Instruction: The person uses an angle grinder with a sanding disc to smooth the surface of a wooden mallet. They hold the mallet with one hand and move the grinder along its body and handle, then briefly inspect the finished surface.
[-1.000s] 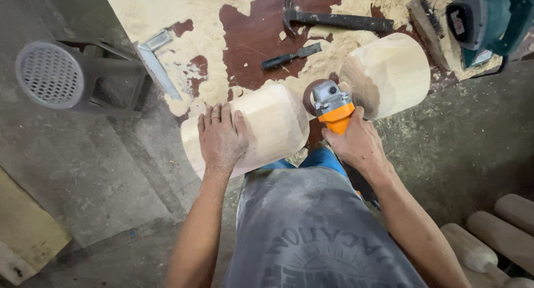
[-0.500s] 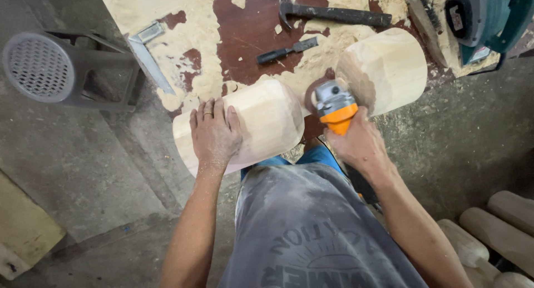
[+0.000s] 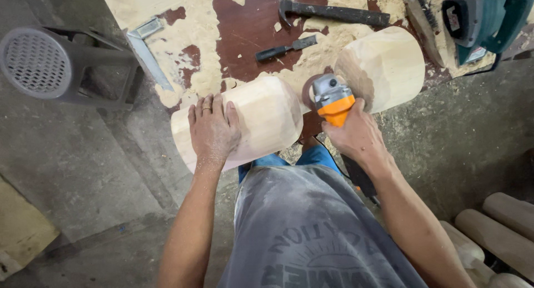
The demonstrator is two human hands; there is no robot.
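1. A grey perforated stool [image 3: 53, 63], one only, was noted on the concrete floor [image 3: 83, 171] at far left, beside the workbench's left edge.
2. One metal try square [image 3: 146, 49] was seen near the left edge of the sawdust-covered workbench [image 3: 245, 21].
3. The left hand [image 3: 212, 129] was laid flat on the near wooden block [image 3: 245, 118], fingers spread wide and pressing down; nothing was gripped. This block overhung the workbench's front edge, above the person's lap.
4. One chisel [image 3: 285, 49] and one hammer [image 3: 328, 11] were recorded at mid-bench, towards the back.
5. The right hand [image 3: 359, 135] was wrapped tightly around one orange angle grinder [image 3: 331, 99], its disc held in the gap between the two blocks.
6. Two blocks were counted; the second wooden block [image 3: 386, 65] lay near the front edge, right of centre.
7. Judgement: the block should be kept pinned firmly, the disc applied lightly, and the left fingers kept well apart from it.
8. One wire brush [image 3: 424, 21] and one green electric planer [image 3: 484, 18] were noted at the back right corner.
9. Several rounded wooden posts [image 3: 500, 232] were seen on the floor at lower right; at least three were countable.
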